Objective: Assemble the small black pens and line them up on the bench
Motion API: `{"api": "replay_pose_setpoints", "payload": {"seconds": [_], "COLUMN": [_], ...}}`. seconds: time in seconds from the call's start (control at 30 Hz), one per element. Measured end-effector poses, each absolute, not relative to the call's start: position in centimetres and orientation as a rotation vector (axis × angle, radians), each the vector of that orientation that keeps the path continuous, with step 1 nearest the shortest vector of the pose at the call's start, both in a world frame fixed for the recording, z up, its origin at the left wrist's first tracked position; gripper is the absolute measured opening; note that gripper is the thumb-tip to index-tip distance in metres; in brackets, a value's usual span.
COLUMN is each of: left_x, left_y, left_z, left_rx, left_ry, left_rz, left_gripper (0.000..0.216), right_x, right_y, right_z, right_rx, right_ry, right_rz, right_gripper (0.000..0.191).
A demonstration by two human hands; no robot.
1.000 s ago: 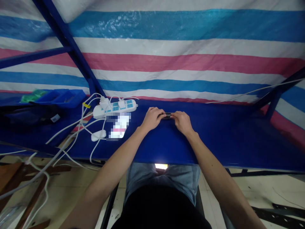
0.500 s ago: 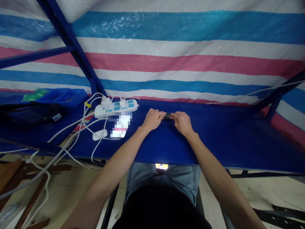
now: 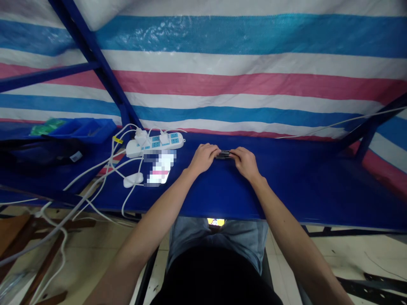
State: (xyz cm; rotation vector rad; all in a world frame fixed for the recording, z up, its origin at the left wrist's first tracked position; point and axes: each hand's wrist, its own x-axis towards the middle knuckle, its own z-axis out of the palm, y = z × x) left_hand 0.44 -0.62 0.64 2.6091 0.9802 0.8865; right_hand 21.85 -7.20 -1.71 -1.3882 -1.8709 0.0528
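Between my two hands is a small dark, flat object with a greyish shine; its kind is too small to make out. My left hand pinches its left end with fingers closed. The right end is gripped by my right hand, thumb and fingers together. Both hands are over the blue tabletop, a little beyond its middle. My fingers hide the object's two ends.
Left of my hands lie a white power strip with plugs, a blurred bright phone-like screen and a white adapter. Cables trail off the table's front edge. Farther left are a blue tray and a dark bag. Striped sheeting hangs behind.
My hands have moved very slightly apart, and more of the dark object shows between them. Both still grip its ends.
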Motion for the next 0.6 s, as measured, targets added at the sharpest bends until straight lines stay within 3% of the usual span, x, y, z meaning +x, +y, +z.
{"api": "replay_pose_setpoints", "payload": {"seconds": [0.13,0.27,0.4,0.6], "left_x": [0.38,0.46,0.55,0.39], "left_y": [-0.77,-1.07,-1.0,-0.85], "left_z": [0.9,0.98,0.72,0.89], "left_rx": [2.609,2.543,2.533,2.614], "left_ry": [1.011,0.983,0.968,1.0], "left_rz": [0.871,0.939,0.986,0.931], "left_gripper": [0.045,0.023,0.018,0.041], "right_x": [21.73,21.84,21.86,21.63], "right_y": [-7.25,-7.15,-7.13,-7.4], "right_z": [-1.63,-1.72,-1.73,-1.53], "right_rx": [-1.385,-1.387,-1.378,-1.361], "right_ry": [-1.874,-1.846,-1.832,-1.855], "right_rz": [0.067,0.081,0.084,0.096], "right_gripper": [0.033,0.033,0.033,0.031]}}
